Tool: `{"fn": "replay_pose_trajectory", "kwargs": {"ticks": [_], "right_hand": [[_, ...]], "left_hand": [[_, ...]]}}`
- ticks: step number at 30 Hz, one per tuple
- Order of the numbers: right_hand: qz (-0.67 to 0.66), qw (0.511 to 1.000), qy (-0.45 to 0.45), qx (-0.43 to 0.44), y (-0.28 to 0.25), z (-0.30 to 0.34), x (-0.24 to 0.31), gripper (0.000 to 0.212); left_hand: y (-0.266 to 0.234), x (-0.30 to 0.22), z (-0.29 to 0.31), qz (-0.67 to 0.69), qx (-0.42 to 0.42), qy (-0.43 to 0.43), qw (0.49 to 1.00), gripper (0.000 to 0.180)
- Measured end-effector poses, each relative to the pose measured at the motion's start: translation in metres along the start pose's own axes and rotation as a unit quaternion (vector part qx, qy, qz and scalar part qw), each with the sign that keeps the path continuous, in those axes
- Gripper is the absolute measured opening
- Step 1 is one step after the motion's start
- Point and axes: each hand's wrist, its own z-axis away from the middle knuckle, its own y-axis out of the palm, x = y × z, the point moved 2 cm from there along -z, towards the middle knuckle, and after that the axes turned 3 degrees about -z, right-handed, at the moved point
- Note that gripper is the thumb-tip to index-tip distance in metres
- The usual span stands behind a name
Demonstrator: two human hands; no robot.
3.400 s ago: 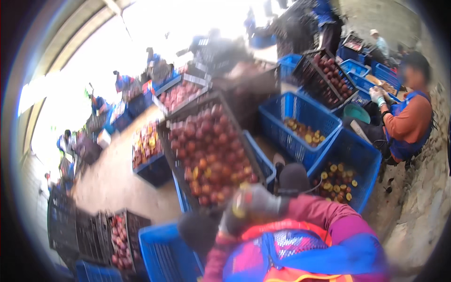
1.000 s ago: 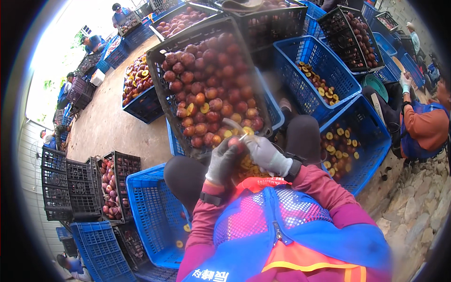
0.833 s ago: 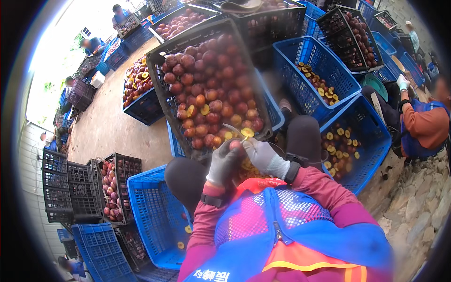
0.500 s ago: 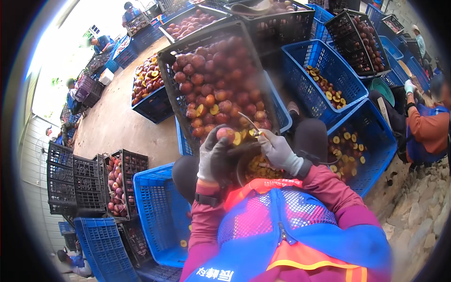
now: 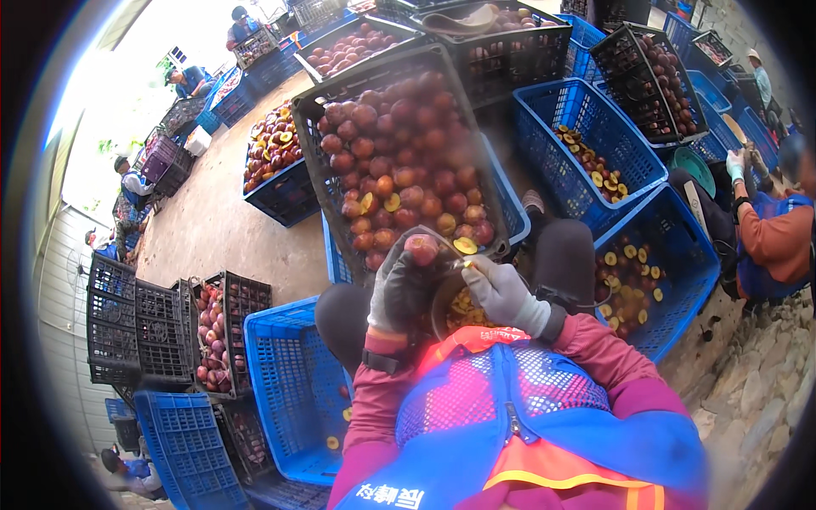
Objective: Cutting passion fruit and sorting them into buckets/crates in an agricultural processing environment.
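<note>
My left hand (image 5: 398,285), in a grey-and-white glove, is closed around a red plum (image 5: 421,249) just over the near edge of a black crate (image 5: 308,161) full of plums. Beside it my right hand (image 5: 508,293), gloved in pale grey, grips a small curved knife (image 5: 467,265). Its thin blade reaches toward the plum, but whether it cuts in is too blurred to tell. A cut plum half (image 5: 465,246) with yellow flesh lies just beyond the knife. Below my hands, a bowl (image 5: 440,308) holds yellow pieces, partly hidden by my gloves.
Blue baskets stand at my left (image 5: 285,387) and right (image 5: 680,255), both with cut plums inside. Another blue basket (image 5: 586,127) of cut plums sits farther right. Black crates (image 5: 231,327) of plums stand at the left. A co-worker (image 5: 769,229) sits at the right.
The knife has dropped from upright above the plum to lower beside it, and my right hand has moved slightly down. My left hand still holds the plum. The view has shifted slightly.
</note>
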Motion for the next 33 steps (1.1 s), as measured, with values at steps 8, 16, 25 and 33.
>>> {"fn": "replay_pose_trajectory", "kwargs": {"ticks": [8,16,25,33], "right_hand": [[-0.181,0.952,0.243,-0.041,-0.008,-0.03,0.024,0.027],[-0.04,0.992,0.113,-0.046,0.009,-0.03,-0.009,0.022],[-0.217,0.932,0.246,-0.156,0.014,-0.038,-0.038,0.012],[-0.055,0.982,0.181,-0.025,-0.01,-0.027,-0.021,0.033]], "left_hand": [[0.005,0.009,0.007,-0.151,-0.078,-0.031,0.985,0.053],[0.022,0.012,0.014,-0.181,-0.061,-0.059,0.98,0.037],[0.016,0.015,0.018,-0.248,-0.016,-0.015,0.969,0.043],[-0.009,0.008,0.01,0.003,-0.021,0.018,1.0,0.047]]}}
